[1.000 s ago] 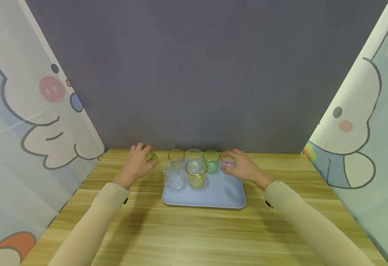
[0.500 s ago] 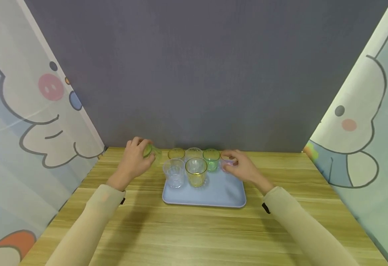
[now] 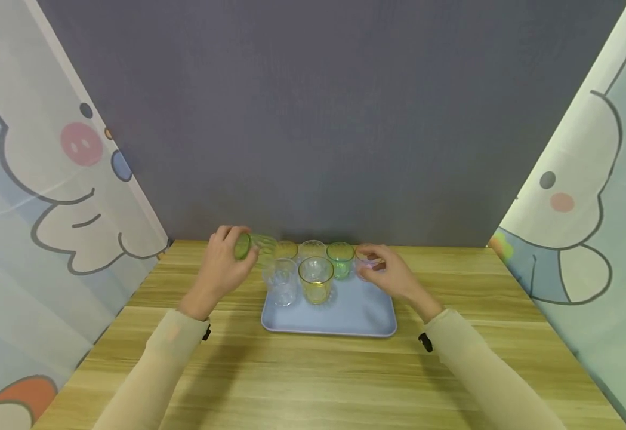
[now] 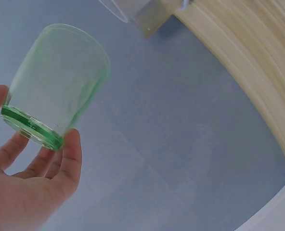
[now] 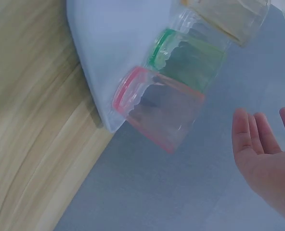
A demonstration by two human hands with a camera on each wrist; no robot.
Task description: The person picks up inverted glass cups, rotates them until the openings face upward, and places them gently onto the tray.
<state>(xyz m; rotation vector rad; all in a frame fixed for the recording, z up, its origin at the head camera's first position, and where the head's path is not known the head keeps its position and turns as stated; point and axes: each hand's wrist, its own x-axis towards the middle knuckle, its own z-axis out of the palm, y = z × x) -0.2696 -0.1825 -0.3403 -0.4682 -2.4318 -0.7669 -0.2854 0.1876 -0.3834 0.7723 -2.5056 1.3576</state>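
Observation:
My left hand [image 3: 224, 263] grips a pale green glass [image 4: 60, 77] by its thick base, fingertips and thumb around it. In the head view the glass lies tilted, its mouth pointing right toward the back-left amber glass [image 3: 287, 249]. At the tray's back right stands a pink glass [image 5: 161, 113]. My right hand [image 5: 272, 154] is beside it with fingers extended, a gap showing between them in the right wrist view. Left of the pink glass is a green glass [image 3: 341, 260], upright on the tray.
The light blue tray [image 3: 339, 316] sits on a wooden table [image 3: 313, 382]. A clear glass [image 3: 281, 286] and a yellow glass [image 3: 316, 283] form its front row; another clear glass [image 3: 311, 248] stands behind. A grey panel [image 3: 313, 119] rises at the back, with printed curtains at both sides.
My left hand has tipped the pale green glass further over and brought it slightly right, toward the back-left glass. The right hand has stayed near the pink glass.

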